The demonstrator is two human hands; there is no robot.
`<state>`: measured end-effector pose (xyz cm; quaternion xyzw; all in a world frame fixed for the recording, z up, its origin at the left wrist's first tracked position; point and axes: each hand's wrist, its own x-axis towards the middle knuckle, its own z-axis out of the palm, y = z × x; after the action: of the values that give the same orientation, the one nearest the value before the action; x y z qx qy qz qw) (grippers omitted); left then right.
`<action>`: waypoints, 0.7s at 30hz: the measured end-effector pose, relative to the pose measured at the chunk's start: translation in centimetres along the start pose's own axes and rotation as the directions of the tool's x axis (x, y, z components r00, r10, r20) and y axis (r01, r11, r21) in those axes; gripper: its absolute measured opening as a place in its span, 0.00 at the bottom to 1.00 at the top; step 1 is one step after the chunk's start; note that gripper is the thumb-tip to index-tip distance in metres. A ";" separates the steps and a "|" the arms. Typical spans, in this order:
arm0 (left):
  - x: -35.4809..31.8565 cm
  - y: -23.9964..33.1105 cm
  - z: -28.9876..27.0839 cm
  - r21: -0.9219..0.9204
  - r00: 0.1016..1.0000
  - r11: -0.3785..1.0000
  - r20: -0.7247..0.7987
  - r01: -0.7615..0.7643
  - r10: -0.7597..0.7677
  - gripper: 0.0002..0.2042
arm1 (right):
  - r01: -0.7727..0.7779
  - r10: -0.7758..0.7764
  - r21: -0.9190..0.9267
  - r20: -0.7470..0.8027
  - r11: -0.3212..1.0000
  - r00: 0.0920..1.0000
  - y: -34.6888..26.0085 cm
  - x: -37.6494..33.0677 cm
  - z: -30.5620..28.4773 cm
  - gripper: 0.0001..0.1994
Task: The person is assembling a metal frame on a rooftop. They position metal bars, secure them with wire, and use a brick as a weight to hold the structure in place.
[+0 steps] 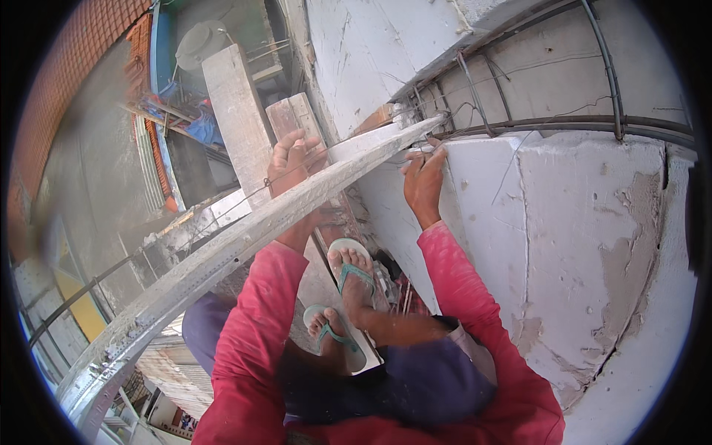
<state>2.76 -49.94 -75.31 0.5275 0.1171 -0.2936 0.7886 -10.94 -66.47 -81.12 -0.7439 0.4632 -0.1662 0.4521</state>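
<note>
Head view: the bar (252, 230) runs diagonally from lower left to upper centre. Beyond it, the left hand (293, 159) looks empty, fingers loosely raised; the right hand (425, 185) curls at the wall's (486, 178) edge, grip untellable. A forearm knock could shift the bar; sandals (345, 242) could slip on the narrow plank (315, 276). Bar hides left wrist; dark rim crops bar's lower end.

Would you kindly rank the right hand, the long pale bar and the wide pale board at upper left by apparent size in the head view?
1. Long pale bar
2. Wide pale board
3. Right hand
</note>
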 end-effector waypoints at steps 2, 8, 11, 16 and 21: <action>-4.3 3.7 -4.3 -0.136 0.983 0.980 -0.133 -0.145 0.127 0.13 | 0.023 -0.024 -0.019 -0.027 1.000 0.999 -0.5 0.2 0.2 0.23; -15.7 14.5 -7.0 -0.005 0.761 0.828 -0.395 -0.561 0.514 0.25 | 0.068 -0.069 -0.179 -0.001 0.982 0.998 -0.7 1.6 0.1 0.32; -18.2 13.9 -7.8 -0.030 0.891 0.916 -0.245 -0.400 0.381 0.32 | 0.129 -0.143 -0.318 -0.021 0.939 0.989 -1.3 2.4 -0.3 0.30; -19.2 17.6 -11.8 -0.008 0.629 0.629 -0.013 -0.777 0.777 0.39 | 0.121 -0.133 -0.339 -0.013 0.933 0.991 -1.0 2.1 -0.7 0.30; -16.8 21.6 -0.4 0.390 0.302 0.364 -0.212 -0.846 0.929 0.33 | 0.104 -0.107 -0.364 0.013 0.926 0.994 -2.6 2.0 -0.9 0.31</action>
<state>2.04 -38.02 -50.65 0.6277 -0.0684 0.2979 0.7159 -9.09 -68.14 -78.82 -0.8380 0.4469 -0.1040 0.2953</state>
